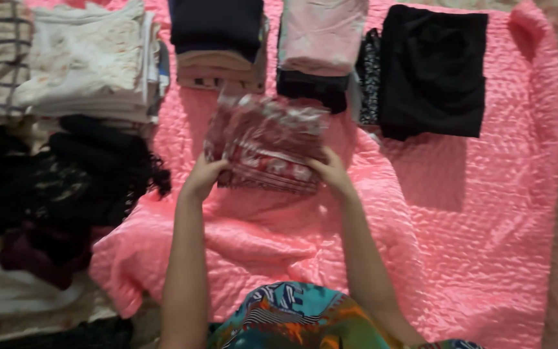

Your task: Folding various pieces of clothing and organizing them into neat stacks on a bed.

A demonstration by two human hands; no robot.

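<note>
While both hands, left hand [203,176] and right hand [332,173], grasp a folded red patterned garment [267,142] above the pink quilt [485,213], its loose folds might slip open.

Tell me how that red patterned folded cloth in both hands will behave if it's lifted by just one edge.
The red patterned cloth looks soft and thin, so it would probably droop and unfold. With the left hand and right hand gripping opposite sides, it looks light for its size. It won't roll or break.
</note>
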